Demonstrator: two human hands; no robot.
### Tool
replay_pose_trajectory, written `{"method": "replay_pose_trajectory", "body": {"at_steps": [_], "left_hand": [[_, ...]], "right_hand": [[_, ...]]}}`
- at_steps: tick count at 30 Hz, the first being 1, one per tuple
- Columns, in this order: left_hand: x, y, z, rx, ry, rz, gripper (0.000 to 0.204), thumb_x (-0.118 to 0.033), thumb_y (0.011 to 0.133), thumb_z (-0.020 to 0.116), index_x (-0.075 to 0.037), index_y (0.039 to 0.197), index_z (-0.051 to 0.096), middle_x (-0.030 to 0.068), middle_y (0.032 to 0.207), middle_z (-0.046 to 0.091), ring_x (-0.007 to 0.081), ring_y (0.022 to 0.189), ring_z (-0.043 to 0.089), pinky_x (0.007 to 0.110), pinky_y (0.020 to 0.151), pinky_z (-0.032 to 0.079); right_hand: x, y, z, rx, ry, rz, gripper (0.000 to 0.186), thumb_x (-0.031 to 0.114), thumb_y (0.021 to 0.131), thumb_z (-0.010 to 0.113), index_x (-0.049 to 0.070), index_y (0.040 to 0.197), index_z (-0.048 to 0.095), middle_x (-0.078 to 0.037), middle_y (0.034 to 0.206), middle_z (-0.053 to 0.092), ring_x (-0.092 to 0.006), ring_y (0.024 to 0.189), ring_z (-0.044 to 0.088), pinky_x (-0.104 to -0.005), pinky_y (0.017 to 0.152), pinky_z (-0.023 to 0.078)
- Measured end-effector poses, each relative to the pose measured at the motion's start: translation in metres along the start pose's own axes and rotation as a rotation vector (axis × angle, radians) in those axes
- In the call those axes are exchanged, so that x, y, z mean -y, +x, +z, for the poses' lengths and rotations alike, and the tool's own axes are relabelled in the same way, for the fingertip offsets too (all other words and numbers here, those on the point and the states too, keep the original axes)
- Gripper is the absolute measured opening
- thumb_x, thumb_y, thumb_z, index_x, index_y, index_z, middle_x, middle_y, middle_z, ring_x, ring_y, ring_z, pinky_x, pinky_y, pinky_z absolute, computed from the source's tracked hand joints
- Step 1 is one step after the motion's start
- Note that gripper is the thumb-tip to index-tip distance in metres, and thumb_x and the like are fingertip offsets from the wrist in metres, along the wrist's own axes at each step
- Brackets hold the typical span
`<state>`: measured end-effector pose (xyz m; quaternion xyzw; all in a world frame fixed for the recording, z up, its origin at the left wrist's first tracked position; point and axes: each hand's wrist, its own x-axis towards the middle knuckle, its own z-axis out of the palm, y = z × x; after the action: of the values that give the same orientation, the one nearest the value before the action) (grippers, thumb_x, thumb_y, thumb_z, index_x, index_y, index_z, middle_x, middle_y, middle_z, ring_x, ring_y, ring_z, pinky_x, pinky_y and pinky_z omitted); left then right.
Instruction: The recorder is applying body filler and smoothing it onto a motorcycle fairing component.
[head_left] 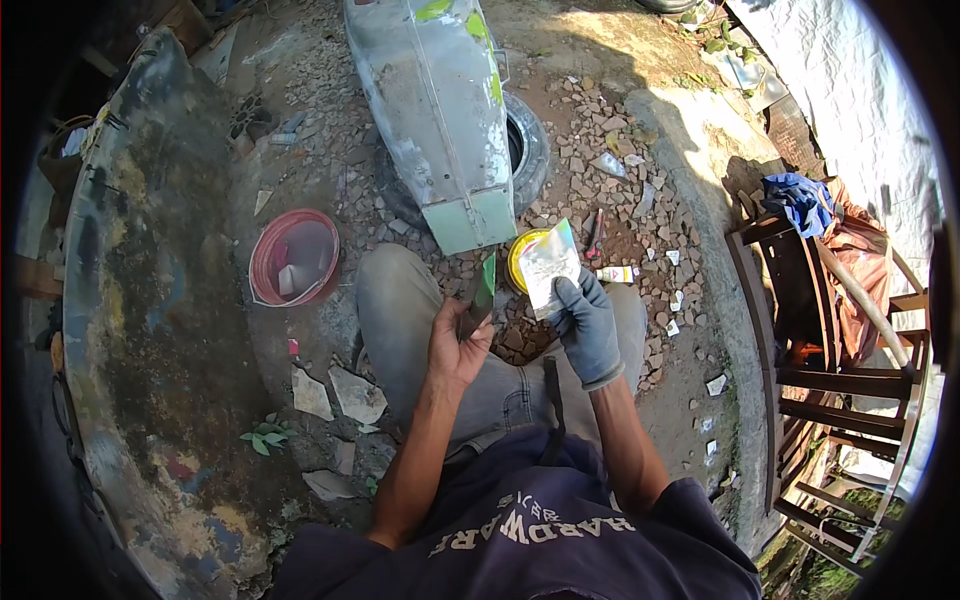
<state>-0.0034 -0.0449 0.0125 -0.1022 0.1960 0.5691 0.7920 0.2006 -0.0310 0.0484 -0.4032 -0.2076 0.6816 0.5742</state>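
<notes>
My bare left hand (460, 341) is closed round a thin flat piece with a green face (484, 284), held on edge; it looks like a putty spreader, though I cannot be sure. On my right hand (587, 333) is a grey glove, and its fingers pinch a flat whitish plate (551, 268) with smears on it and a bluish-green edge. Behind that plate shows the rim of a yellow can (515, 262). A small white and yellow tube (617, 274) lies just right of the gloved fingers. Beyond my hands a long grey metal body part (430, 120) with green patches rests on a tyre (533, 150).
At left stands a red bucket (262, 262) with cloudy water and a pale block inside. A red-handled tool (596, 236) lies on broken stones (590, 130). A stained slab (150, 330) runs along the left; a wooden rack (840, 385) with cloths stands at right.
</notes>
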Motion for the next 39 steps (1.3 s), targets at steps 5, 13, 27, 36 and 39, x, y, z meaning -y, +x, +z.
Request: {"method": "replay_pose_trajectory", "body": {"at_steps": [5, 13, 27, 36, 39], "left_hand": [[0.024, -0.008, 0.008, -0.043, -0.024, -0.034, 0.011, -0.011, 0.098, 0.055, -0.002, 0.098, 0.060, 0.0056, 0.081, 0.061, 0.0122, 0.068, 0.053, 0.024, 0.052, 0.046], [-0.002, -0.002, -0.002, 0.047, -0.182, 0.018, 0.022, -0.010, 0.099, 0.052, 0.011, 0.095, 0.059, 0.0146, 0.087, 0.063, 0.0173, 0.067, 0.058, 0.026, 0.054, 0.052], [0.026, -0.008, 0.022, -0.163, 0.075, 0.140, 0.007, -0.012, 0.098, 0.055, -0.009, 0.091, 0.057, 0.0028, 0.075, 0.062, 0.0105, 0.061, 0.055, 0.026, 0.052, 0.044], [0.034, -0.011, 0.030, -0.403, 0.359, 0.442, 0.007, -0.012, 0.092, 0.064, -0.009, 0.097, 0.060, -0.0015, 0.091, 0.062, 0.0123, 0.075, 0.060, 0.026, 0.066, 0.051], [0.040, -0.010, 0.039, -0.444, 0.350, 0.477, 0.008, -0.012, 0.091, 0.065, -0.011, 0.097, 0.060, -0.0009, 0.089, 0.061, 0.0119, 0.075, 0.060, 0.027, 0.066, 0.051]], "right_hand": [[-0.007, 0.006, 0.037, -0.072, 0.046, -0.151, 0.016, 0.014, 0.104, 0.064, 0.003, 0.115, 0.063, -0.003, 0.106, 0.072, -0.0068, 0.088, 0.068, -0.0231, 0.075, 0.058], [-0.011, -0.009, 0.015, -0.097, -0.217, -0.176, 0.022, 0.014, 0.102, 0.068, 0.001, 0.119, 0.063, -0.002, 0.104, 0.072, -0.0044, 0.088, 0.064, -0.0208, 0.076, 0.052], [-0.012, -0.008, 0.026, -0.089, -0.348, -0.314, 0.020, 0.013, 0.103, 0.066, 0.001, 0.119, 0.065, 0.002, 0.104, 0.069, -0.0029, 0.087, 0.058, -0.0215, 0.079, 0.049], [-0.004, -0.025, 0.030, -0.107, -0.532, -0.298, 0.036, 0.006, 0.099, 0.067, 0.000, 0.134, 0.063, -0.003, 0.109, 0.073, -0.0056, 0.093, 0.062, -0.0233, 0.083, 0.051], [-0.013, -0.028, 0.034, -0.016, -0.829, -0.466, 0.035, 0.001, 0.099, 0.064, -0.001, 0.134, 0.064, -0.004, 0.111, 0.072, -0.0078, 0.098, 0.062, -0.0260, 0.086, 0.051]]}}
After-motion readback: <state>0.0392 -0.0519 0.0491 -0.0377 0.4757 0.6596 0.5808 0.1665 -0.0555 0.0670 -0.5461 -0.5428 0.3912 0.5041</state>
